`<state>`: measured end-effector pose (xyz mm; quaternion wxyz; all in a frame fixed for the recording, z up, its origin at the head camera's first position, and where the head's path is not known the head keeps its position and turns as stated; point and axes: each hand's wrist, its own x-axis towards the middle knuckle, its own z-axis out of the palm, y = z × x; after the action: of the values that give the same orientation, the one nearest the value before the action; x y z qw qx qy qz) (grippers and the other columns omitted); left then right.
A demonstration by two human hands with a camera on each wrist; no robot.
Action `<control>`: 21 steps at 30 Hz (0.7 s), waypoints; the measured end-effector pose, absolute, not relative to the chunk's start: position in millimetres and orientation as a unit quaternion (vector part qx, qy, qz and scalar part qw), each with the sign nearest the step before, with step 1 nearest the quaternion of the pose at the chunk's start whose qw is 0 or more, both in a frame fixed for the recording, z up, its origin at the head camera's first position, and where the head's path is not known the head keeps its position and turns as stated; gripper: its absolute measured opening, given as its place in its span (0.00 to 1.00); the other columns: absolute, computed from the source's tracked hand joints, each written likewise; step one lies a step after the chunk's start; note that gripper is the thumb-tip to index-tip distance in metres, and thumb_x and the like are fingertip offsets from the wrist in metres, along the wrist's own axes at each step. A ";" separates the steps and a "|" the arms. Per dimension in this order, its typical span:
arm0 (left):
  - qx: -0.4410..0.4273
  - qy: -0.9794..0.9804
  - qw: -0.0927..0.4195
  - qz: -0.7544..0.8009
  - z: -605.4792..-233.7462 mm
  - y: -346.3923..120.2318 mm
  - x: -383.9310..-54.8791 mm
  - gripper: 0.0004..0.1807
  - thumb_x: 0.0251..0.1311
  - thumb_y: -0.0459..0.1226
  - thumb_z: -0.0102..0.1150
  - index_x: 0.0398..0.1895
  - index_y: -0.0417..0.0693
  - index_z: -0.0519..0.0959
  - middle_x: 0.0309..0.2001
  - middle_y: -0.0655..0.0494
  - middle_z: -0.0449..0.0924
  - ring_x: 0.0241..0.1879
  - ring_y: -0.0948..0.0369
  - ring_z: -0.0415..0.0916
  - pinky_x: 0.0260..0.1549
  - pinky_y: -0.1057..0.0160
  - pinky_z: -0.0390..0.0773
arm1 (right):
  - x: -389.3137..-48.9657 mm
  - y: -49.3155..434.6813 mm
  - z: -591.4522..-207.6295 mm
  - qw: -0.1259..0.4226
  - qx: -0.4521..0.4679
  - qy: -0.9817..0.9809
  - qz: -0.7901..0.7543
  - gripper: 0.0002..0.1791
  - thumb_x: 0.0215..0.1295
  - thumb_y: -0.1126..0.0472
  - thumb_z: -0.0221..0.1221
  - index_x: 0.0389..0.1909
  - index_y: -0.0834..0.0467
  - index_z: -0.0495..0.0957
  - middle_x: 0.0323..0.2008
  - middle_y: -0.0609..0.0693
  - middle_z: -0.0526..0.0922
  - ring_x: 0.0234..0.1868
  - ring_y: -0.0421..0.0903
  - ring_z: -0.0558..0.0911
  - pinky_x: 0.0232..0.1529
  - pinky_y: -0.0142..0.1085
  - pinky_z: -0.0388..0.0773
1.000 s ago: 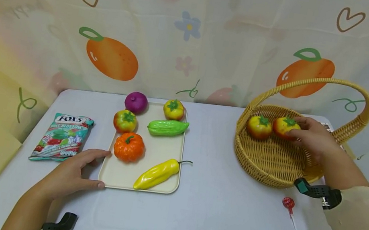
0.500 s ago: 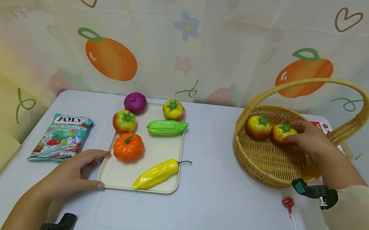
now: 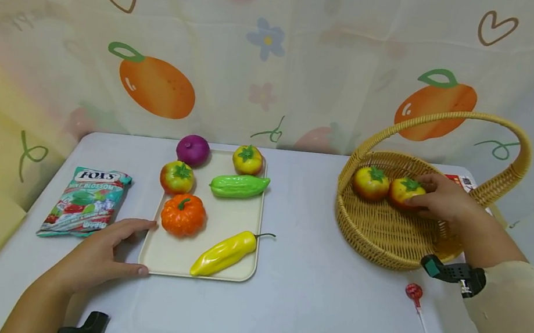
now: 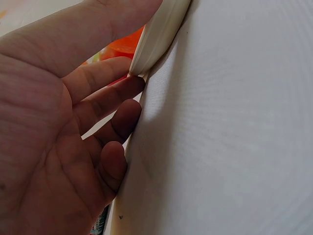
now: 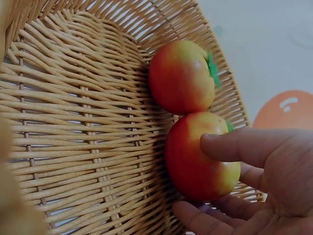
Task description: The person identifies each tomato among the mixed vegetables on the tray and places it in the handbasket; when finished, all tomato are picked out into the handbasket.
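My right hand (image 3: pixel 443 202) reaches into the wicker basket (image 3: pixel 375 249) and holds a red-and-yellow fruit with a green leafy top (image 5: pixel 195 156). The thumb lies on its near side, the fingers beneath. A matching fruit (image 5: pixel 181 78) sits against it by the basket wall. My left hand (image 3: pixel 98 253) rests at the left edge of the cream tray (image 3: pixel 226 254), thumb near the front corner and fingers spread. On the tray lie an orange pumpkin (image 3: pixel 183 215), a yellow pepper (image 3: pixel 225 255), a green bumpy gourd (image 3: pixel 239 186), a purple onion (image 3: pixel 192 150) and two more such fruits (image 3: pixel 248 160).
A bag of Fox's sweets (image 3: pixel 85 204) lies left of the tray. In front of the basket is a red lollipop (image 3: pixel 415 294). The basket's tall handle (image 3: pixel 444 118) arches over it, and a printed curtain (image 3: pixel 315 68) hangs behind the table.
My right hand has lowered the held fruit slightly within the basket, beside the other one. The left hand stays at the tray's edge. The head view has shifted a little.
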<state>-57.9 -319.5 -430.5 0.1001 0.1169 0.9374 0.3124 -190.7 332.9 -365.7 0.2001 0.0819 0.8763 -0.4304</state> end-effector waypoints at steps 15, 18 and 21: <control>0.118 0.937 0.096 0.315 -429.6 -318.4 -56.8 0.47 0.50 0.52 0.86 0.74 0.54 0.75 0.65 0.52 0.78 0.56 0.54 0.74 0.56 0.57 0.81 | -190.8 332.5 -368.5 0.190 0.091 0.882 -0.421 0.47 0.75 0.59 0.67 0.81 0.68 0.49 0.75 0.76 0.54 0.70 0.71 0.65 0.63 0.54 0.77; 0.115 0.936 0.097 0.318 -429.2 -318.1 -56.7 0.47 0.49 0.52 0.86 0.74 0.55 0.75 0.65 0.52 0.78 0.57 0.54 0.75 0.56 0.57 0.81 | -189.8 332.1 -368.4 0.188 0.092 0.882 -0.423 0.47 0.74 0.60 0.67 0.82 0.68 0.49 0.75 0.76 0.54 0.70 0.71 0.65 0.65 0.56 0.74; 0.113 0.936 0.099 0.319 -429.5 -317.8 -56.8 0.47 0.49 0.52 0.86 0.74 0.55 0.75 0.65 0.53 0.78 0.57 0.55 0.74 0.56 0.57 0.81 | -188.8 332.0 -368.0 0.184 0.091 0.883 -0.422 0.47 0.74 0.60 0.67 0.82 0.68 0.50 0.75 0.76 0.55 0.70 0.71 0.65 0.64 0.55 0.76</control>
<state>-56.8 -317.8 -429.5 0.0986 0.1127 0.9359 0.3188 -188.8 332.0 -368.0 0.1840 0.0913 0.8830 -0.4220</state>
